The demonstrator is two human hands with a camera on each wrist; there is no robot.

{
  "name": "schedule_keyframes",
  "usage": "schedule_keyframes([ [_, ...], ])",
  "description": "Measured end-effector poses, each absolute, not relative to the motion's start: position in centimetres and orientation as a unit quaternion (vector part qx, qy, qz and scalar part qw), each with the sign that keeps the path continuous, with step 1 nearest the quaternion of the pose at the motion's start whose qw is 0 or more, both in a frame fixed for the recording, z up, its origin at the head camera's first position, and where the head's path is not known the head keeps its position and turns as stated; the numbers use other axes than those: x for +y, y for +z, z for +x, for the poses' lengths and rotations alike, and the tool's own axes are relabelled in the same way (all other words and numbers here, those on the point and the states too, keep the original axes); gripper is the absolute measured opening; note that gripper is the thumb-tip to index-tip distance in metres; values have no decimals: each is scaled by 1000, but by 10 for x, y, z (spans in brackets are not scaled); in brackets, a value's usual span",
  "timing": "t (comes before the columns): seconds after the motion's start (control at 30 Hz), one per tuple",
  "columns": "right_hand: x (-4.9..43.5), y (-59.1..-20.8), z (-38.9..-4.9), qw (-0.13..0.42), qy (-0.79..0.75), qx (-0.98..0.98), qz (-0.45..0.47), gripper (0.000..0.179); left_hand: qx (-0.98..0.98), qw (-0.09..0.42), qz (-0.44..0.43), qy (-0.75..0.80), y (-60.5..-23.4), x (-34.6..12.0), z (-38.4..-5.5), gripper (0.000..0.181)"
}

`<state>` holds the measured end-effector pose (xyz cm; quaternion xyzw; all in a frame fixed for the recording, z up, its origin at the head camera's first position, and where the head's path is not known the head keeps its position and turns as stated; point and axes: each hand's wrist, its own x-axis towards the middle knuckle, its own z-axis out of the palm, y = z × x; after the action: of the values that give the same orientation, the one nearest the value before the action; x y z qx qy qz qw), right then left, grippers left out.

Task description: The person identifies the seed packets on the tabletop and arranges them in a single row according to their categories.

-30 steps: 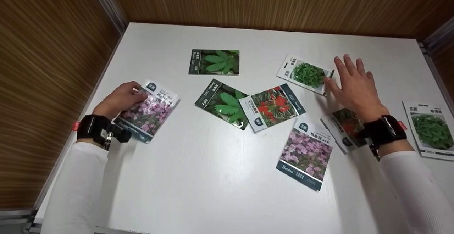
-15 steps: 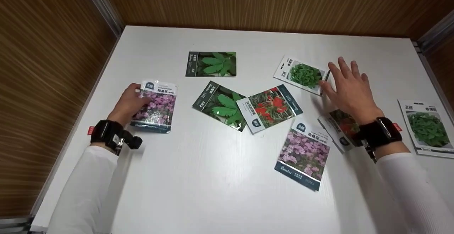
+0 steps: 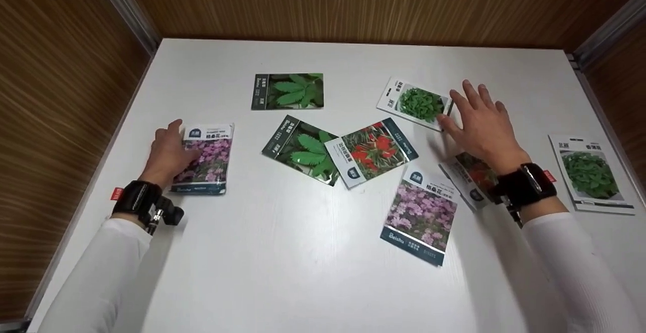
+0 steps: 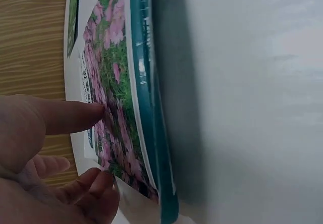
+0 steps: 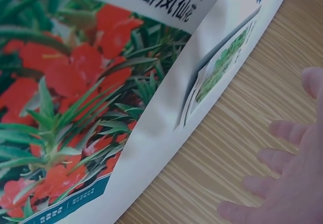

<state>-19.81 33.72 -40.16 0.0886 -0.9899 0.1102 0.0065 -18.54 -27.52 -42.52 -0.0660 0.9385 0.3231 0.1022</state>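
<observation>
At the table's left, a seed packet with pink flowers (image 3: 207, 159) lies with its flower side up. My left hand (image 3: 166, 154) is at its left edge. The thumb (image 4: 83, 117) touches the packet's front, while the other fingers spread off its left side. To the right, my right hand (image 3: 482, 126) has its fingers spread apart. Its thumb tip overlaps the corner of a packet showing green leaves (image 3: 416, 103). Beneath that wrist lies a red-flower packet (image 5: 70, 98), partly hidden in the head view.
Between the hands lie two serrated-leaf packets (image 3: 287, 92) (image 3: 303, 151), one overlapped by another red-flower packet (image 3: 371, 152). A second pink-flower packet (image 3: 420, 217) is nearer the front. At far right is another green-leaf packet (image 3: 590, 174). Wood-grain panels (image 3: 343, 5) edge the white table (image 3: 282, 267).
The left hand has turned the pink-flower packet upright and set it square on the table, its fingers loosening from the edge. The right hand has hardly moved; the head view has shifted.
</observation>
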Motion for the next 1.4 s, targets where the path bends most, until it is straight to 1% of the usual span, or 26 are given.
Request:
schedule_keyframes([
  [0.13,330,-401,-193,21,109,-988,108,76,949,74,-60,301,-421,-274,-185,81],
  [0.2,326,-401,-187,28,112,-986,120,74,949,45,-53,308,-418,-269,-187,76],
  [0.27,322,-400,-181,26,125,-983,130,74,947,4,-37,320,-414,-260,-188,71],
  [0.37,315,-398,-169,0,154,-979,135,78,944,-59,-3,325,-405,-242,-191,65],
  [0.47,307,-398,-159,-39,181,-973,141,77,942,-96,29,320,-399,-222,-192,61],
  [0.63,299,-404,-150,-93,208,-962,153,59,937,-113,82,319,-403,-191,-193,58],
  [0.73,295,-410,-148,-118,214,-958,149,54,937,-119,116,308,-408,-177,-191,59],
  [1.07,284,-426,-145,-114,170,-966,157,51,936,-132,167,282,-410,-157,-190,58],
  [1.23,282,-428,-146,-115,156,-969,152,46,936,-132,172,277,-414,-158,-190,57],
  [1.4,282,-427,-148,-122,179,-964,153,40,936,-137,174,274,-418,-161,-188,54],
])
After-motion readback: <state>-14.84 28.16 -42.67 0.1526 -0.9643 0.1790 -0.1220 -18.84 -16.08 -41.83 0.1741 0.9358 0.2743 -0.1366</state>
